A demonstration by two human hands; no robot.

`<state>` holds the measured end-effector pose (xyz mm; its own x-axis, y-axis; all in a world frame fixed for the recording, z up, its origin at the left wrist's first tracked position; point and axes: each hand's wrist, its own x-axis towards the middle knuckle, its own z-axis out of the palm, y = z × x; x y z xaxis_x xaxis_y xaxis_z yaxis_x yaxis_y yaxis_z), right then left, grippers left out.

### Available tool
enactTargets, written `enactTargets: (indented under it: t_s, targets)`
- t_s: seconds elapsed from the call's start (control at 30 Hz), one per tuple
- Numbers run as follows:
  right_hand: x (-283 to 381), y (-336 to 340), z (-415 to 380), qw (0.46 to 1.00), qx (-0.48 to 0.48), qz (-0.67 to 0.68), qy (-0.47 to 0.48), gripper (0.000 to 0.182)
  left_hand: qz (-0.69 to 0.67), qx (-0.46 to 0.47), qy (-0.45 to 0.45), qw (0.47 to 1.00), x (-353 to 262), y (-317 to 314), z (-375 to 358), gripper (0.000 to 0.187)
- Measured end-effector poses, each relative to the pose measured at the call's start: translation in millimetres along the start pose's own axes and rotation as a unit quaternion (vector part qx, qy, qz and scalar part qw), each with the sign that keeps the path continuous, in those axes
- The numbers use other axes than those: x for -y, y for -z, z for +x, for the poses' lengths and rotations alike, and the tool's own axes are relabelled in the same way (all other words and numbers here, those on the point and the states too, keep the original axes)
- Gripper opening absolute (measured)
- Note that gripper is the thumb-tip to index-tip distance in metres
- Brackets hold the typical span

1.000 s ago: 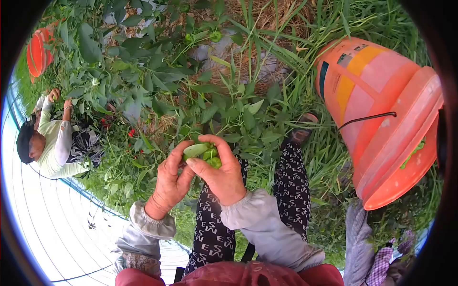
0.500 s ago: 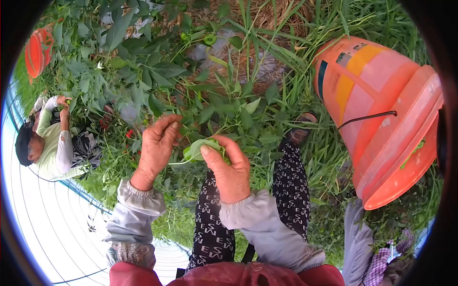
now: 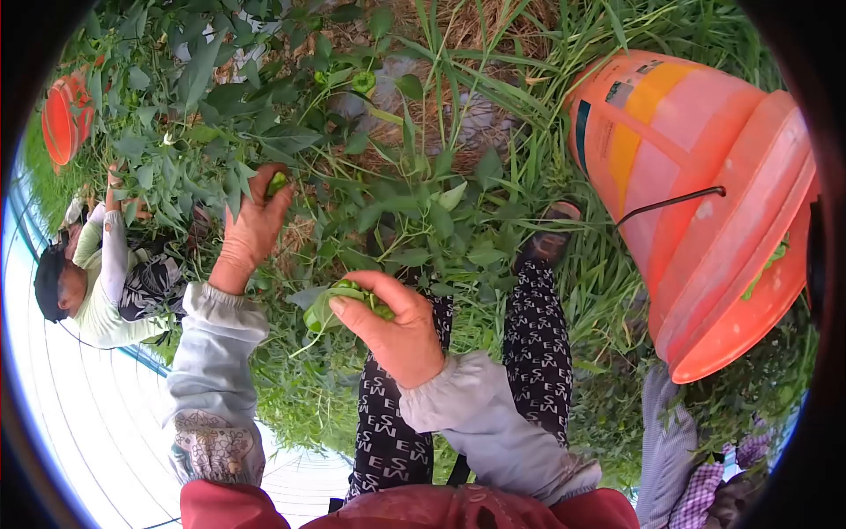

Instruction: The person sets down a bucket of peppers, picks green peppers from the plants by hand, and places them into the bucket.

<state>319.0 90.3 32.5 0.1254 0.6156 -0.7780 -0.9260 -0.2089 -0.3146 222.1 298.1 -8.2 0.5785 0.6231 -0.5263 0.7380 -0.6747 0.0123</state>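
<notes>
My left hand (image 3: 253,220) is up among the leaves of a pepper plant (image 3: 291,137), its fingers curled round a small green pepper (image 3: 278,183). Leaves partly cover those fingertips. Lower and to the right, my right hand (image 3: 394,328) is closed on green peppers (image 3: 379,309) along with a broad leaf (image 3: 319,310) and a thin stem, pinched under the thumb. How many peppers it holds is hidden by the fingers. Another green pepper (image 3: 363,82) hangs on the plant farther off.
A large orange bucket (image 3: 696,176) with a dark handle lies tilted at the right. A second orange bucket (image 3: 66,119) is at the far left, above a crouching person (image 3: 97,282). Another person's checked sleeve (image 3: 696,494) shows at lower right. Tall grass (image 3: 546,115) surrounds the plants.
My left hand has moved up and left into the plant, onto a green pepper. My right hand has shifted slightly left and down, still holding its peppers and leaf.
</notes>
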Motion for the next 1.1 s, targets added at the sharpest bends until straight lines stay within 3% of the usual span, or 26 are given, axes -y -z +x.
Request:
enactTargets:
  t_s: [0.03,0.07,0.13,0.17,0.3,0.4,0.43,0.5,0.53,0.6,0.67,0.73,0.77,0.83,0.87,1.0,1.07,1.1]
  targets:
    - [0.1,-0.2,-0.2,1.000,0.006,0.014,-0.001,0.025,-0.279,-0.035,0.110,0.953,-3.7,8.1,-7.7,0.018]
    - [0.6,-0.6,-0.5,1.000,0.006,0.017,0.000,0.025,-0.277,-0.034,0.109,0.954,-4.3,17.0,-14.6,0.018]
    - [1.7,-0.4,-0.8,1.000,0.008,0.006,0.004,0.025,-0.411,-0.024,0.153,0.898,-3.2,31.7,-28.9,0.016]
    - [1.9,-0.4,-0.5,1.000,0.007,0.007,0.005,0.025,-0.411,-0.023,0.152,0.898,-8.5,35.9,-37.6,0.016]
    - [0.0,-2.2,-1.0,1.000,0.007,0.019,0.000,0.025,-0.392,0.155,0.176,0.890,-21.1,34.4,-81.9,0.010]
    - [1.6,-2.0,0.0,1.000,0.008,-0.006,0.011,0.025,-0.383,0.183,0.170,0.889,-22.5,14.7,-111.6,0.011]
    - [1.6,-1.4,-0.3,0.999,0.006,-0.032,0.017,0.025,-0.384,0.183,0.171,0.889,-28.9,14.8,-109.8,0.011]
    - [0.3,-0.4,-0.6,1.000,-0.003,-0.025,0.009,0.025,-0.398,0.086,0.021,0.913,-48.0,15.9,-99.5,0.014]
    - [-0.9,-1.9,-0.7,1.000,-0.008,-0.015,0.003,0.025,-0.420,0.075,0.065,0.902,-48.4,14.4,-85.8,0.019]
    - [-3.8,-3.2,-0.6,1.000,-0.007,-0.017,0.004,0.025,-0.510,0.082,0.268,0.813,-48.2,5.4,-44.3,0.023]
    - [-4.9,-1.8,-0.3,1.000,-0.013,-0.021,0.008,0.025,-0.598,-0.004,0.299,0.744,-28.0,-35.9,-7.4,0.028]
    - [-6.6,-3.9,-2.4,1.000,-0.005,0.016,0.024,0.025,-0.700,-0.010,0.338,0.628,-6.6,-60.0,24.1,0.028]
    - [-5.4,-3.4,-3.0,1.000,-0.006,0.015,0.024,0.025,-0.701,-0.009,0.338,0.628,0.1,-70.7,34.1,0.028]
    - [-1.0,-2.9,-2.8,1.000,-0.009,0.018,0.020,0.024,-0.773,-0.093,0.341,0.527,13.6,-90.9,50.3,0.023]
    - [0.1,-1.7,-1.8,1.000,-0.010,0.017,0.020,0.024,-0.803,-0.065,0.338,0.487,25.8,-96.9,56.5,0.019]
    - [-0.1,-2.2,-2.4,1.000,-0.008,0.008,0.016,0.024,-0.797,-0.035,0.328,0.505,22.3,-90.4,64.1,0.021]
    - [0.2,-1.5,-1.2,1.000,-0.008,0.021,0.017,0.024,-0.839,-0.043,0.305,0.448,14.1,-85.7,67.7,0.020]
    - [-0.9,-1.4,-1.2,1.000,-0.006,0.027,0.014,0.024,-0.839,-0.041,0.305,0.448,13.6,-86.7,68.7,0.020]
